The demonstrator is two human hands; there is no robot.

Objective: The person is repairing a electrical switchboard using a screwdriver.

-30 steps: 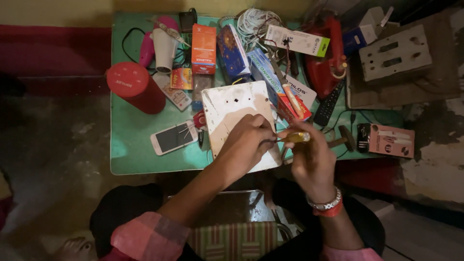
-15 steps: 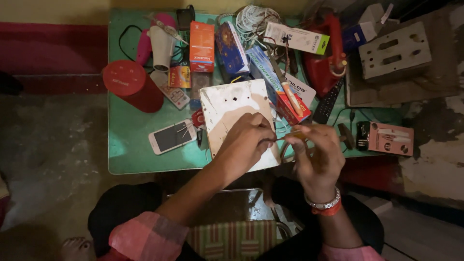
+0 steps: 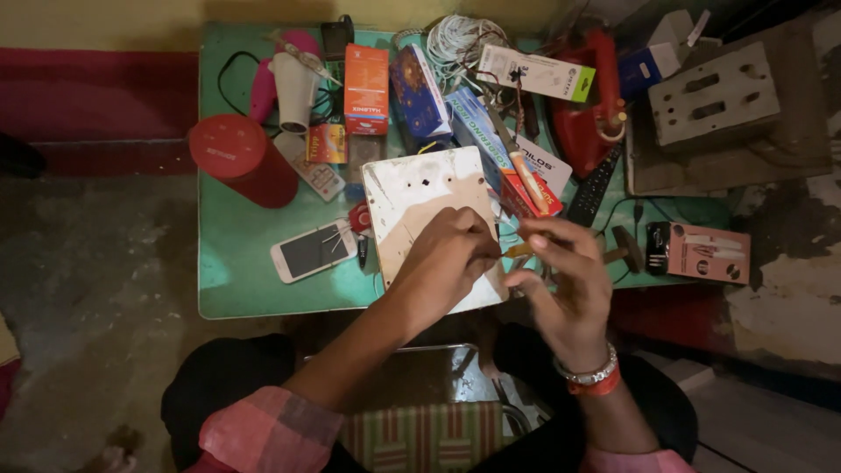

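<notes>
Had the left hand (image 3: 447, 263) down on the white board (image 3: 412, 188) at the near edge of the green worktop (image 3: 245, 271), fingers (image 3: 480, 238) bunched in a tight pinch; could not make out what sat inside it. Held the right hand (image 3: 565, 285) just beside it, off the board's right edge, thumb and forefinger grasping a small yellow tool (image 3: 519, 251), other fingers spread loose. Pointed the tool's tip toward the left hand's pinch. Showed two small dark holes near the board's far side and a bare brown patch below them, with nothing fixed on the board. Looked, by that, like work in its middle, not its close. Left the phone (image 3: 311, 250) and red cylinder (image 3: 241, 158) untouched toward the left edge.
</notes>
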